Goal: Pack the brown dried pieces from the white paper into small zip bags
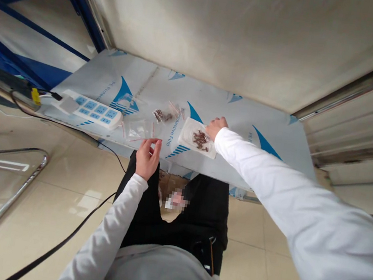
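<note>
White shallow tray (189, 128) on the film-covered surface (282, 131), taken as the centre of the dial. Inside it, toward 3 o'clock, a loose pile of slim brown pieces (200, 140), too small to name with certainty. At 2 o'clock, over the tray's rim and just beside the pile, the right hand (216, 126), fingers curled and bunched narrow; cannot tell any grip on a piece, with the fingertips hidden. At 8 o'clock, by the near edge of the surface, the left hand (148, 155), thumb and forefinger close together at the corner of a flat clear bag (137, 128); cannot tell a pinch on the plastic from a mere touch. At 10 o'clock, near the tray, a filled clear bag (167, 114), with more brown bits inside. At 9 o'clock, beyond the flat bag, a white power strip (95, 118) with blue sockets, lying aslant. Between 7 and 8 o'clock, well apart, a black cable (35, 260) above the tiled floor (78, 180). At 6 o'clock, black trousers (208, 213). At 12 o'clock, a pale panel (223, 33) behind the surface.
</note>
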A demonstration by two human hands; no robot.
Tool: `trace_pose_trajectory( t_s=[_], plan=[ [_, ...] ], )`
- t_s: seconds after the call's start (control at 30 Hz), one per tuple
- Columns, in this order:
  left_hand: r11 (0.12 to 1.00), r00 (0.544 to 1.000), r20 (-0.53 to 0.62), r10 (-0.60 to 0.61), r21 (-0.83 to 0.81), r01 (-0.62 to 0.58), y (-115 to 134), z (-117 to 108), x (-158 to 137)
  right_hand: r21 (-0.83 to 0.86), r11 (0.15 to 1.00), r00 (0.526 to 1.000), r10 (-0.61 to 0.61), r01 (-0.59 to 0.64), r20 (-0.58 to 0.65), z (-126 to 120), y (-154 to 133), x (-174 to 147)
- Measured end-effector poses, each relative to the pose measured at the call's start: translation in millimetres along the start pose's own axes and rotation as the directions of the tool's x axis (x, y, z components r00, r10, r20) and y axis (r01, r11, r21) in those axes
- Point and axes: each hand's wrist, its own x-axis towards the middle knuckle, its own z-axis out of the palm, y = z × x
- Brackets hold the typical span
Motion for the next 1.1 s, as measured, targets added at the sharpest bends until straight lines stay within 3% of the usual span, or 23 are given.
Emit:
trace_pose_trajectory(
  t_s=[0.13, 0.2, 0.27, 0.37, 0.47, 0.53, 0.67, 0.8, 0.93, 1.1],
  plan=[
    [1.000, 1.000, -0.013, -0.017, 0.003, 0.017, -10, -1, -5, 0.052, 0.999, 0.999, 0.002, 0.001, -0.049, -17, 9, -5],
    [0.999, 0.998, -0.039, -0.043, -0.001, 0.043, -14, -2, -7, 0.099, 0.995, 0.996, -0.024, 0.032, -0.080, -27, -2, -5],
    [0.998, 0.996, -0.060, -0.063, -0.003, 0.063, -16, -5, -10, 0.164, 0.982, 0.990, -0.077, 0.095, -0.115, -31, -29, -1],
    [0.999, 0.997, -0.055, -0.049, 0.012, 0.049, -15, -12, -12, 0.259, 0.945, 0.972, -0.156, 0.198, -0.175, -25, -93, 11],
    [0.999, 0.998, -0.038, -0.046, 0.024, 0.047, -17, -25, -14, 0.316, 0.923, 0.961, -0.151, 0.221, -0.233, -12, -148, 23],
    [0.997, 0.997, -0.039, -0.068, 0.026, 0.069, -23, -34, -16, 0.336, 0.918, 0.954, -0.120, 0.213, -0.276, -6, -165, 31],
    [0.993, 0.990, -0.079, -0.117, 0.015, 0.118, -36, -45, -21, 0.421, 0.893, 0.915, 0.028, 0.158, -0.403, -1, -151, 48],
    [0.994, 0.993, -0.055, -0.105, -0.002, 0.105, -37, -46, -29, 0.501, 0.863, 0.902, 0.265, -0.064, -0.340, 5, -125, 69],
    [0.994, 0.994, -0.018, -0.112, 0.000, 0.112, -32, -47, -37, 0.492, 0.868, 0.922, 0.246, -0.071, -0.300, 15, -117, 81],
    [0.991, 0.991, -0.024, -0.135, 0.012, 0.135, -29, -55, -42, 0.515, 0.856, 0.906, 0.255, -0.050, -0.336, 21, -119, 84]
  ],
)
